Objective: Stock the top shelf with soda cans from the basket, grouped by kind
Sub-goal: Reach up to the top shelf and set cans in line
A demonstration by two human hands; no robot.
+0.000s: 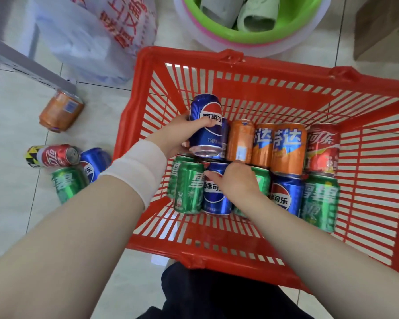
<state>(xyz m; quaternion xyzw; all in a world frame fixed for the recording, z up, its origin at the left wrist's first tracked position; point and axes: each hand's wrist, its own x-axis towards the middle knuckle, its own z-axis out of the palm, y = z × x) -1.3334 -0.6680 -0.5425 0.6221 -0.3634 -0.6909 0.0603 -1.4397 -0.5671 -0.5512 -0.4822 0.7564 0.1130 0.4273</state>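
A red plastic basket (366, 157) stands on the tiled floor with several soda cans lying in it: orange cans (288, 148), a red cola can (323, 150), green cans (319, 201) and blue cola cans (286, 194). My left hand (177, 137), with a white wrap on its wrist, grips a blue cola can (206, 127) lifted above the others. My right hand (236, 180) curls over another blue cola can (215, 192) lying between green cans.
Several cans lie on the floor left of the basket: an orange can (60, 111), a red can (53, 155), a blue can (95, 162) and a green can (67, 183). A white shelf frame (28, 63), a plastic bag (90, 35) and stacked basins (251, 31) stand beyond.
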